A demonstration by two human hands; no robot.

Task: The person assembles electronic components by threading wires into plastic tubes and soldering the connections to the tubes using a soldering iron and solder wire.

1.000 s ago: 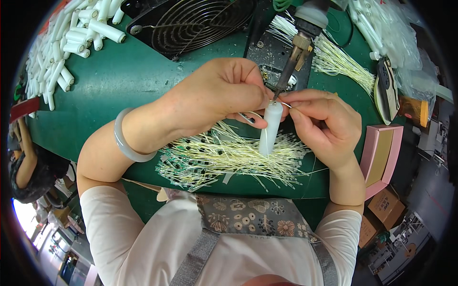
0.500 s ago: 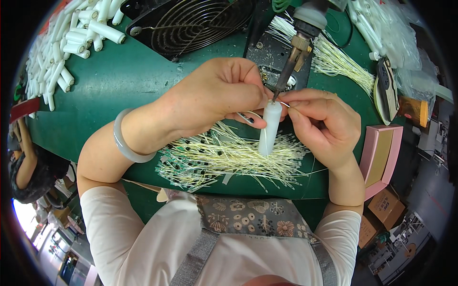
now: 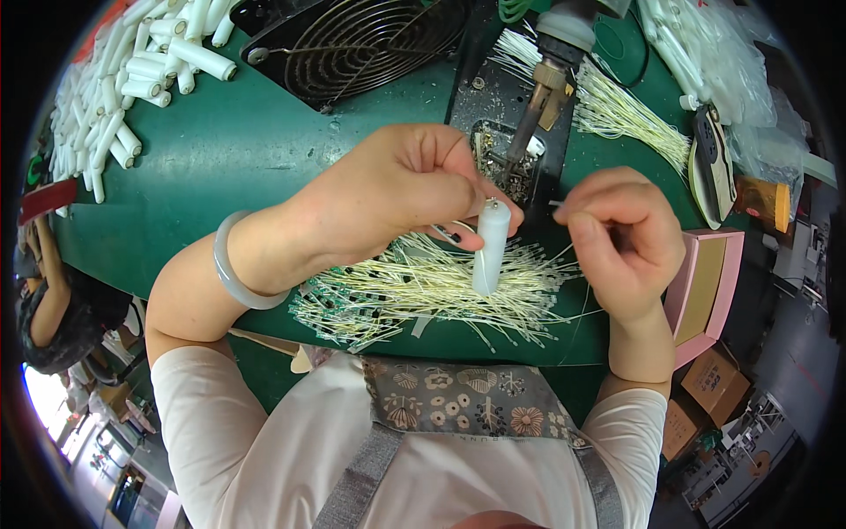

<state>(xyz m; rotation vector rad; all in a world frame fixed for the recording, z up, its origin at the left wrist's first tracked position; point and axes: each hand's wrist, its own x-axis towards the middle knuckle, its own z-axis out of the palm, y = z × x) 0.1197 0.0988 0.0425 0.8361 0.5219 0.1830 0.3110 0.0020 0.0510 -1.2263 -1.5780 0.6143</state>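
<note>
My left hand (image 3: pixel 410 181) is closed around a white cylindrical battery cell (image 3: pixel 491 251), held upright with its metal end up. A thin wire runs along the cell, and a small dark piece shows between the fingers. Apart from it to the right, my right hand (image 3: pixel 627 242) pinches a thin whitish strand (image 3: pixel 557 204), whose end sticks out toward the cell. Beyond the cell, a soldering iron (image 3: pixel 536 110) points down with its tip above a dark metal tray (image 3: pixel 551 181) littered with solder bits. Below both hands lies a heap of pale yellow wires (image 3: pixel 432 295) with small green boards.
Many white cells (image 3: pixel 159 66) are piled at the far left. A black fan (image 3: pixel 361 53) stands at the back. More wires (image 3: pixel 630 119), plastic bags (image 3: pixel 723 62) and a pink box (image 3: pixel 705 282) occupy the right. Another person's arm (image 3: pixel 48 291) shows at the far left.
My right hand has pulled away to the right with the thin strand. The cell in my left hand has come down slightly toward me, off the iron's tip.
</note>
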